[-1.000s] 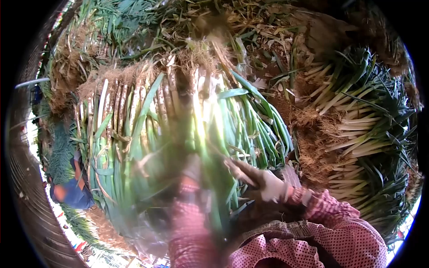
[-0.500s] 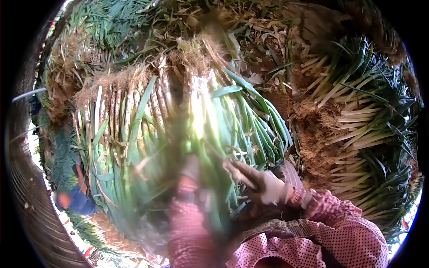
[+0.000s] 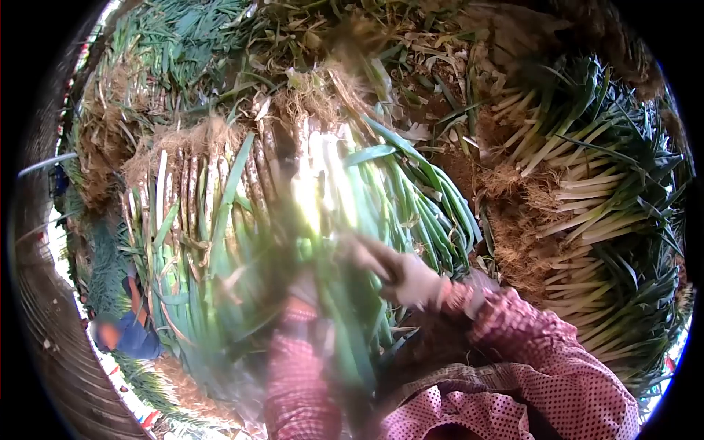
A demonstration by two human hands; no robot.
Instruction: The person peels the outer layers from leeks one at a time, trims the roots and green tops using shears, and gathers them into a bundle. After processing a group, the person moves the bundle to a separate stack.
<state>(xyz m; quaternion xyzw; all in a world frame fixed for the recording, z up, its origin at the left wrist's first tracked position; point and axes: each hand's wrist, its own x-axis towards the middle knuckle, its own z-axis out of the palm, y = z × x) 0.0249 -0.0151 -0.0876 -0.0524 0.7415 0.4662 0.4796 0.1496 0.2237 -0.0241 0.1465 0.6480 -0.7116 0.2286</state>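
Long green onions (image 3: 213,227) with brown dried roots lie in a thick row in front of me, leaves towards me. My left hand (image 3: 302,282), gloved and blurred, closes round a few brighter green onions (image 3: 312,194) near where the stalks turn green; its fingers are mostly hidden. Just right of it is my right hand (image 3: 400,277) in a pale glove. Its fingers are drawn together and point at these stalks, smeared by motion; what lies between them is too blurred to make out. Green leaves (image 3: 352,330) hang between my two forearms.
To the right, cleaned green onions (image 3: 587,198) with white stalks lie stacked, roots inward. Loose leaves and peelings (image 3: 433,59) litter the ground at the back. More onions (image 3: 117,95) lie at the far left. A person in blue (image 3: 139,334) is at the lower left.
My right hand has moved left and slightly up, closer to the stalks at my left hand. My left forearm has shifted a little left. The surrounding piles look unchanged.
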